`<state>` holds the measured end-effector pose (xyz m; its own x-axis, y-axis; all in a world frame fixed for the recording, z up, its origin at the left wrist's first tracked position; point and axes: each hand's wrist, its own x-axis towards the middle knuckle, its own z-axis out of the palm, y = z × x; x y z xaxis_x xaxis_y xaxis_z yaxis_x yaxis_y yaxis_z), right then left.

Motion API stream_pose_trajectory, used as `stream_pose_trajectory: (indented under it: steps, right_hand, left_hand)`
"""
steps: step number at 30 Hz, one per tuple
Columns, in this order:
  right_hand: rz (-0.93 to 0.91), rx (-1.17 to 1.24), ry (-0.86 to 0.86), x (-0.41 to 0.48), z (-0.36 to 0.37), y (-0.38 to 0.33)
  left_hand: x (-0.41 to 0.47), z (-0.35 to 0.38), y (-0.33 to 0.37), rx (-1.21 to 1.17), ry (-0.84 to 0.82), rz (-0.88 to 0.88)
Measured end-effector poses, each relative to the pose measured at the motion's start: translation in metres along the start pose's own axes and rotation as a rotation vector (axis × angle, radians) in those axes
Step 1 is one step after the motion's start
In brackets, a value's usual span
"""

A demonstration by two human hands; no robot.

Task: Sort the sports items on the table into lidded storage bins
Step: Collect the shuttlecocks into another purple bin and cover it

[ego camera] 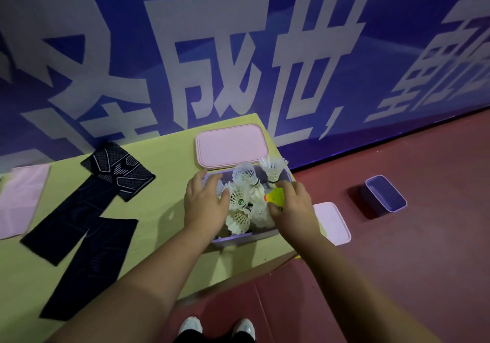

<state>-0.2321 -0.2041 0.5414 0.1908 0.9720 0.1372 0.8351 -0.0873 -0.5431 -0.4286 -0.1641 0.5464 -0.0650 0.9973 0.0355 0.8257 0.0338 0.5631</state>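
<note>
A purple bin (240, 239) stands at the right end of the yellow-green table (164, 257), heaped with several white shuttlecocks (240, 196). My left hand (205, 204) lies over the bin's left side, fingers relaxed, touching the white shuttlecocks. My right hand (293, 210) is at the bin's right side and pinches a yellow shuttlecock (276, 196) above the pile. A pink lid (230, 146) lies flat just behind the bin. Several black knee sleeves (87, 218) are spread on the table's left half.
A pink cloth or lid (20, 200) lies at the table's far left. On the red floor to the right sit another pink lid (332, 222) and an open purple bin (385, 195). A blue banner wall (238, 50) backs the table.
</note>
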Motion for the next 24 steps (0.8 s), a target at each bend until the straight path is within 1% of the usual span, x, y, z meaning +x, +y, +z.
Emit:
stream_pose_trajectory:
  steps: [1, 3, 5, 7, 9, 10, 13, 15, 16, 18, 19, 20, 21, 22, 24]
  right_hand:
    - [-0.025, -0.018, 0.061, 0.001, 0.002, 0.002]
    - [-0.013, -0.020, 0.071, 0.006, 0.007, 0.005]
    - [0.025, -0.018, -0.016, 0.007, 0.016, 0.007]
    - [0.027, -0.113, -0.177, 0.004, 0.024, 0.007]
    - [0.014, -0.229, -0.310, 0.000, 0.031, 0.005]
    - [-0.008, -0.253, -0.349, -0.001, 0.033, 0.004]
    - [-0.091, -0.221, -0.399, 0.001, 0.028, 0.002]
    - [-0.092, -0.132, -0.356, 0.005, 0.023, 0.002]
    - [-0.090, -0.079, -0.274, 0.007, 0.018, 0.002]
    - [-0.105, 0.004, -0.025, 0.013, 0.011, 0.002]
    - [-0.116, 0.019, 0.078, 0.017, 0.009, 0.004]
    - [-0.119, 0.006, 0.142, 0.021, 0.009, 0.005]
    - [-0.113, -0.029, 0.157, 0.025, 0.011, 0.007]
    - [-0.095, -0.073, 0.124, 0.028, 0.013, 0.009]
    - [-0.038, -0.158, -0.024, 0.028, 0.019, 0.010]
  left_hand:
    - [-0.001, 0.003, -0.002, -0.031, -0.014, 0.022]
    - [-0.004, 0.007, -0.008, -0.064, -0.092, 0.042]
    - [-0.008, 0.010, -0.012, 0.004, -0.225, 0.027]
    - [-0.013, 0.012, -0.016, 0.108, -0.292, 0.052]
    - [-0.014, 0.012, -0.016, 0.066, -0.298, 0.039]
    - [-0.014, 0.012, -0.017, 0.041, -0.289, 0.030]
    - [-0.012, 0.014, -0.018, -0.056, -0.190, 0.027]
    - [-0.012, 0.014, -0.020, -0.126, -0.088, 0.006]
    - [-0.012, 0.014, -0.021, -0.116, -0.033, 0.008]
    - [-0.011, 0.015, -0.022, -0.068, 0.040, 0.039]
    - [-0.010, 0.014, -0.021, -0.054, 0.040, 0.060]
    - [-0.009, 0.015, -0.020, -0.047, 0.007, 0.076]
    - [-0.007, 0.015, -0.018, -0.039, -0.048, 0.102]
    - [-0.005, 0.016, -0.015, -0.022, -0.112, 0.133]
    - [-0.003, 0.021, -0.011, 0.037, -0.240, 0.200]
